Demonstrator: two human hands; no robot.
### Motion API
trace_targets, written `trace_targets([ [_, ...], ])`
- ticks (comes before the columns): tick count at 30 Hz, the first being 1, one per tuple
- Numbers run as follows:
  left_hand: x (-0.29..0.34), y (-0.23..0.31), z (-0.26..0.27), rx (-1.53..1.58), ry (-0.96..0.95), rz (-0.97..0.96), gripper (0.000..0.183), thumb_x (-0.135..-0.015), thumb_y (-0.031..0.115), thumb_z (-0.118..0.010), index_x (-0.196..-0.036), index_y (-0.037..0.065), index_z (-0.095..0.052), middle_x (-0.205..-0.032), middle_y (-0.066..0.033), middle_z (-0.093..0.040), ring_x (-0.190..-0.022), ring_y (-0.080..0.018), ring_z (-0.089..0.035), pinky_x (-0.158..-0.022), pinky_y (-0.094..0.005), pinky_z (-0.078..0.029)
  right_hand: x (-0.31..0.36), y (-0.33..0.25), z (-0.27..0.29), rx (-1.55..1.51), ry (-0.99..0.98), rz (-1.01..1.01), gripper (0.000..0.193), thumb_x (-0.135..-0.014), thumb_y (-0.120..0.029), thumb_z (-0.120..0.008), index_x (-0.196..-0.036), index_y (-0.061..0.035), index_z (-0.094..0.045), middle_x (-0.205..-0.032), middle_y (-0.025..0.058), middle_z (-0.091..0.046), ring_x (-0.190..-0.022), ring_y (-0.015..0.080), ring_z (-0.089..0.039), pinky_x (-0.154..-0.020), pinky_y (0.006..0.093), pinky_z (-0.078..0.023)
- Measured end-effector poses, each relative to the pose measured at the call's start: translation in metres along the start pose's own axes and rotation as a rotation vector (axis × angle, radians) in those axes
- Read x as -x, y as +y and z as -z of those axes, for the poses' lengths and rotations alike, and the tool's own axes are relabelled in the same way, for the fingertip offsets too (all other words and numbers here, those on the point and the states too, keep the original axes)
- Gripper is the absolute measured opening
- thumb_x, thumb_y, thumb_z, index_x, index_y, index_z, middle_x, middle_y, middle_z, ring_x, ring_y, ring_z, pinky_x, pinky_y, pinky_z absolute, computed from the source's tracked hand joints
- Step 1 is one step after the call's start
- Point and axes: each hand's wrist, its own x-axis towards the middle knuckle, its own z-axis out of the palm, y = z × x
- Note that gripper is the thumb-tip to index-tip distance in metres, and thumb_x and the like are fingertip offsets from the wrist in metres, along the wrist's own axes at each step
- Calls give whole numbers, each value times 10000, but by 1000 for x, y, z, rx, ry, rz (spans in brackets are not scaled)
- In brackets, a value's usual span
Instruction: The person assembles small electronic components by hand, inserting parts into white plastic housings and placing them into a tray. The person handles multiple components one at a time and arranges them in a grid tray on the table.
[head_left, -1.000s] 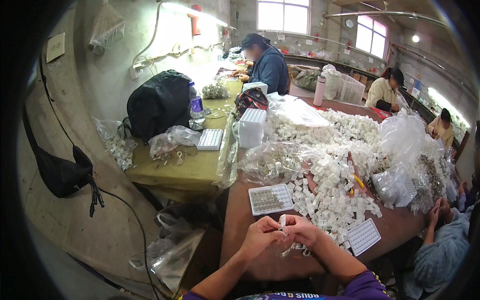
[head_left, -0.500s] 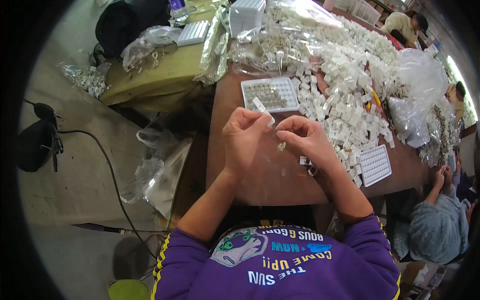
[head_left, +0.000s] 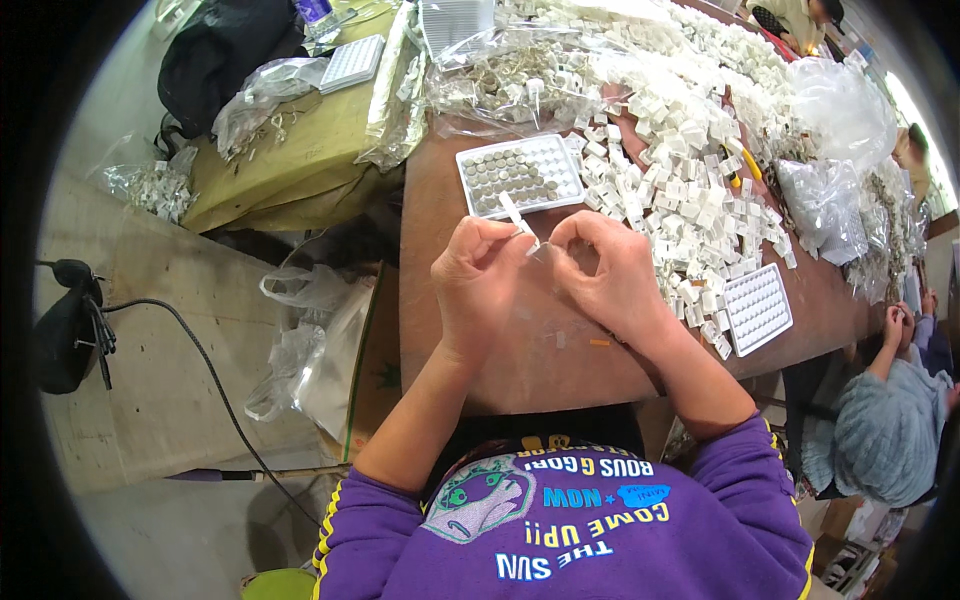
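My left hand [head_left: 478,285] is closed in a pinch on a small, narrow white plastic piece [head_left: 514,214], which stands up tilted from between thumb and forefinger. Thumb and forefinger of my right hand [head_left: 618,280] are pressed together close to the lower end of that piece; what they pinch is too small to make out. Just beyond both hands lies a white tray [head_left: 572,165] with round pockets. Small round metal-coloured discs [head_left: 510,172] fill many of its pockets, mostly toward the left and middle.
A big heap of small white plastic pieces [head_left: 665,190] covers the table's right and far side. Among it lies a yellow-handled tool [head_left: 750,163]. A second white pocketed tray [head_left: 757,310] is at right, near clear plastic bags [head_left: 820,200]. Another person [head_left: 885,425] sits at the far right.
Both hands have drawn slightly closer to each other, and the white piece is now tilted more steeply. Small bits on the table beneath my right hand no longer show. The view has shifted a little.
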Motion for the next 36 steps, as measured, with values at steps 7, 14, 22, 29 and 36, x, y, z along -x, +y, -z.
trace_targets([
  [7,2,0,0,372,7,263,38,-911,42,-622,-902,50,-586,-884,-31,-662,-781,-60,-588,-696,-201,-470,3,-1,-5,-190,-136,-143,59,-819,-20,-661,-833,29,-634,-724,35,-629,-674,45,-554,-600,223,-460],
  [14,-1,-3,-1,615,-22,373,74,-973,118,-545,-946,51,-556,-926,-80,-662,-870,-137,-635,-802,-289,-512,1,8,-10,-361,-72,-202,126,-841,-106,-675,-899,5,-683,-755,64,-683,-667,93,-607,-618,260,-490],
  [22,-7,0,5,743,108,426,112,-994,141,-509,-1042,52,-460,-985,-86,-607,-839,-146,-621,-762,-282,-527,-29,30,10,93,47,-135,136,-872,-79,-637,-970,4,-684,-855,81,-672,-742,154,-666,-656,269,-519],
  [29,-6,-9,7,692,100,431,103,-1006,161,-488,-1014,60,-471,-925,-65,-596,-646,-71,-468,-550,-189,-366,-58,60,-7,438,-56,102,143,-813,-106,-660,-924,-24,-694,-859,149,-634,-811,329,-632,-739,411,-507],
  [36,-8,-4,5,699,159,475,111,-1005,170,-491,-1009,59,-490,-924,-83,-607,-603,-62,-433,-483,-170,-316,-69,70,-11,384,-42,79,100,-786,-80,-676,-863,-16,-682,-855,138,-648,-737,292,-645,-684,361,-513],
])
